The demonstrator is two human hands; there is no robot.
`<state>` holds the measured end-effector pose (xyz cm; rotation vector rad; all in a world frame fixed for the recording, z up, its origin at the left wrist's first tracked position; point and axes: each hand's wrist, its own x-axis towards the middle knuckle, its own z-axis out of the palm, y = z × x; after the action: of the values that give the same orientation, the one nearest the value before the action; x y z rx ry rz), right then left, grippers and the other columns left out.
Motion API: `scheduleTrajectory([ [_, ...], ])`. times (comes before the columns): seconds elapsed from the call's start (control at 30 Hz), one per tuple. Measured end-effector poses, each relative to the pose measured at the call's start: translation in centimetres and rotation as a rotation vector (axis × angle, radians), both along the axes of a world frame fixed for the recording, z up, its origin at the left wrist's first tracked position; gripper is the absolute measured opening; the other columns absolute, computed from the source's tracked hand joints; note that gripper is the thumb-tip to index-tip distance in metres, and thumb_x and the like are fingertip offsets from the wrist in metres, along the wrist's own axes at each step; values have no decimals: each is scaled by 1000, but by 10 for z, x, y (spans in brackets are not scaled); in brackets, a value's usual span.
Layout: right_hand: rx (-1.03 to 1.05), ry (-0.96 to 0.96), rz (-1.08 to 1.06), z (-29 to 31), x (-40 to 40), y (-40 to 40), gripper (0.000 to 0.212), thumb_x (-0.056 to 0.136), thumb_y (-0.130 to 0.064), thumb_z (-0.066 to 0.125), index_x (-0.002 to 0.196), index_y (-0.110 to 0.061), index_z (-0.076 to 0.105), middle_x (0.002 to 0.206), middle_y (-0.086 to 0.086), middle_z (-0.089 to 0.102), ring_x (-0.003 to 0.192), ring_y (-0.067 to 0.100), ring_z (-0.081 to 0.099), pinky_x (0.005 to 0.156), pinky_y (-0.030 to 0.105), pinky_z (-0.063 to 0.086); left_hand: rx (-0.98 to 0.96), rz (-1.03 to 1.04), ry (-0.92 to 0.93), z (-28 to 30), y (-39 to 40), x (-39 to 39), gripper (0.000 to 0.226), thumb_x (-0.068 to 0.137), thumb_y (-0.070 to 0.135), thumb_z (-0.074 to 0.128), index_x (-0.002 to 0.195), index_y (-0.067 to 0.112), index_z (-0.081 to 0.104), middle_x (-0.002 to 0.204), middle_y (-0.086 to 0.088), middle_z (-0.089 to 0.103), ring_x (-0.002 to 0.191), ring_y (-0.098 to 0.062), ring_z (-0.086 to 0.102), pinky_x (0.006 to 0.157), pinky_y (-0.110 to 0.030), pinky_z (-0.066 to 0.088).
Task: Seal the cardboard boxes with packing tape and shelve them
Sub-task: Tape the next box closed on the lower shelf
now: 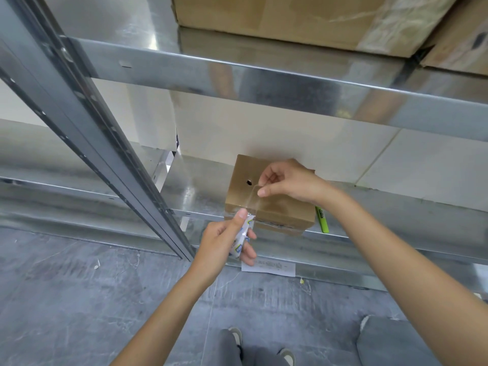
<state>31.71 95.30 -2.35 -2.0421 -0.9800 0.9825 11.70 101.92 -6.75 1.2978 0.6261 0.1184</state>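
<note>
A small cardboard box (274,210) with a dark hole in its top stands on the lower metal shelf (200,188). My left hand (224,241) grips a roll of clear packing tape (241,240) at the box's front left corner. A strip of clear tape (252,196) runs from the roll up across the box top. My right hand (287,180) pinches the free end of that strip between thumb and fingers, just above the box top.
A green marker (322,220) lies on the shelf right of the box. Larger cardboard boxes (290,17) sit on the upper shelf (264,83). A slanted metal upright (105,143) stands left. A white label (269,268) hangs on the shelf's front rail; grey floor lies below.
</note>
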Motion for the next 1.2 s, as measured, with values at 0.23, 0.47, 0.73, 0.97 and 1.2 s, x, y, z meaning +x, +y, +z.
scheduleTrajectory([
  [0.23, 88, -42, -31, -12, -12, 1, 15, 83, -15, 74, 75, -18, 62, 71, 1, 64, 57, 3, 56, 67, 28, 44, 25, -123, 222, -6, 3, 11, 27, 101, 25, 42, 104, 6, 60, 68, -12, 71, 50, -30, 65, 76, -28, 51],
  [0.47, 95, -46, -113, -15, -16, -4, 17, 81, -16, 77, 72, -16, 63, 61, -7, 60, 49, -3, 51, 54, 13, 39, 128, -27, 193, -9, -1, 8, 21, 97, 9, 43, 81, 7, 56, 41, 4, 38, 37, -15, 36, 45, -23, 33],
  [0.73, 70, 92, -191, -22, -21, -7, 12, 82, -17, 76, 78, -10, 66, 72, -2, 66, 63, 11, 59, 69, 24, 49, 149, 76, 105, -11, -3, 1, 37, 99, 18, 52, 62, 13, 46, 45, 6, 24, 41, -11, 18, 45, -21, 18],
  [0.97, 77, 244, -261, -31, -31, -10, 9, 85, -10, 73, 82, -4, 66, 71, 0, 61, 63, 6, 58, 63, 13, 52, 178, 85, 64, -9, -3, -2, 44, 100, 27, 51, 59, 12, 45, 43, 6, 26, 39, -9, 21, 42, -20, 19],
  [1.2, 97, 300, -281, -34, -34, -13, 9, 88, -8, 70, 86, -3, 63, 81, 9, 67, 73, 15, 68, 80, 28, 57, 112, 81, 151, -17, -1, -2, 47, 100, 25, 51, 55, 13, 45, 42, 6, 25, 36, -9, 20, 43, -19, 18],
])
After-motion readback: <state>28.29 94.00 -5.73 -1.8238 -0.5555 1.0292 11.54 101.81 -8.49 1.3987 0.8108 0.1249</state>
